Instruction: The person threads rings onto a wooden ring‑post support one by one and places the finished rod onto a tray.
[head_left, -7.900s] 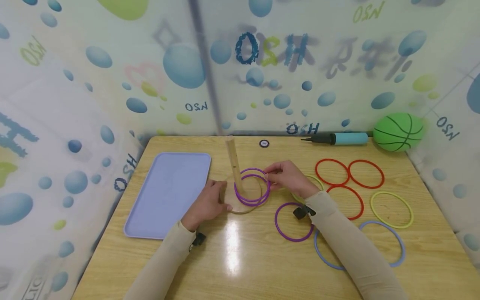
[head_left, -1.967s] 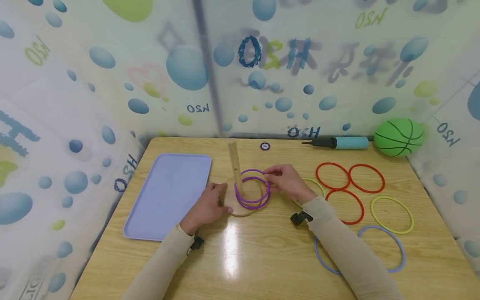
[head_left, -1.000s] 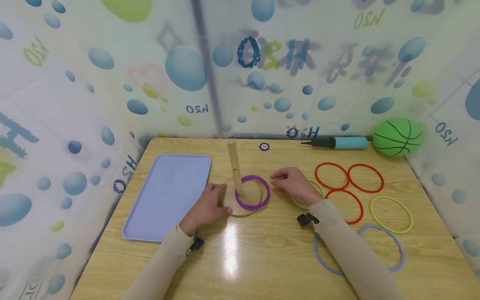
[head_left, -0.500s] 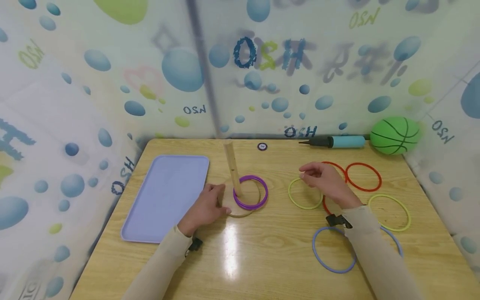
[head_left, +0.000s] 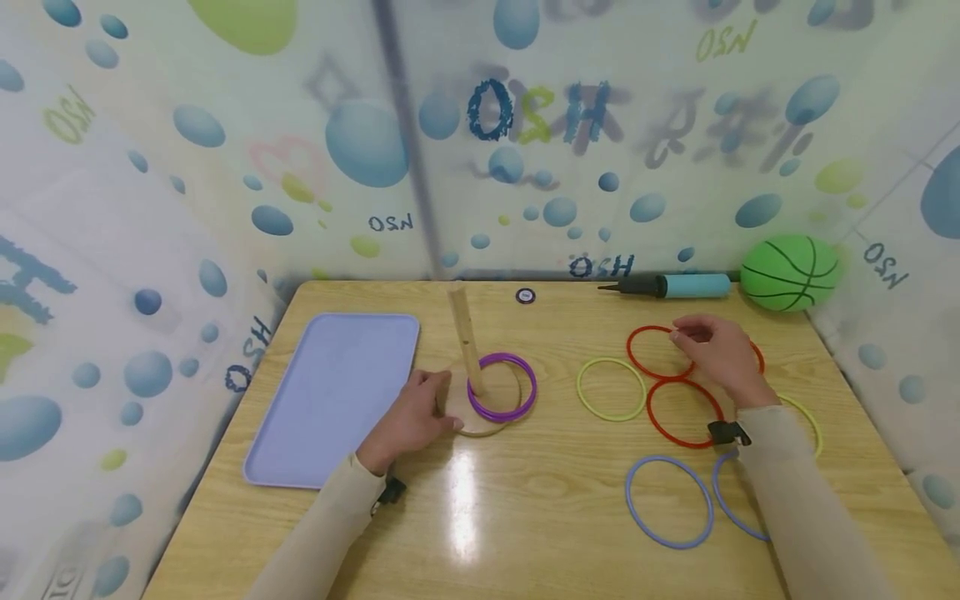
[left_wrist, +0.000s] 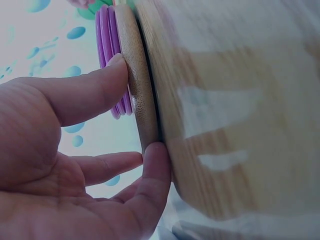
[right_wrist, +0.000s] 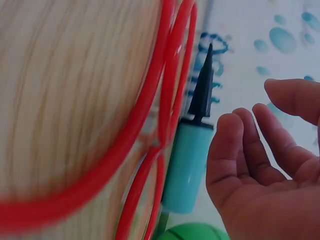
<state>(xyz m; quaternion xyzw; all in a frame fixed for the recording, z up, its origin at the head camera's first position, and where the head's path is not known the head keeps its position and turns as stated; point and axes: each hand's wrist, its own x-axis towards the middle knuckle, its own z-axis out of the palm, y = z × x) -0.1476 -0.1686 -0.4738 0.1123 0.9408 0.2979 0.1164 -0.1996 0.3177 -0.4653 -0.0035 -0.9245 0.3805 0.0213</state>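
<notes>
My left hand (head_left: 411, 417) holds the edge of a round wooden base (left_wrist: 140, 85), thumb on top and fingers at its rim. A wooden peg (head_left: 467, 342) rises from this base. Three purple rings (left_wrist: 106, 40) lie stacked around the peg's foot, offset to the right. My right hand (head_left: 716, 354) hovers above the red rings, its fingers loosely bent with nothing between them. Below it are a red ring (head_left: 651, 409), another red ring (head_left: 634, 335) and a third one, partly covered by the hand.
A lavender tray (head_left: 337, 400) lies at the left. Yellow rings, one of them a yellow ring (head_left: 579, 392), and blue rings, one a blue ring (head_left: 628, 492), are on the right. Behind them are a hand pump (head_left: 693, 287), a green ball (head_left: 791, 273) and a small round disc (head_left: 526, 296).
The third purple ring was lowered around the peg and let go. My right hand then moved right, past a yellow ring, to the red rings. My left hand stays at the base.
</notes>
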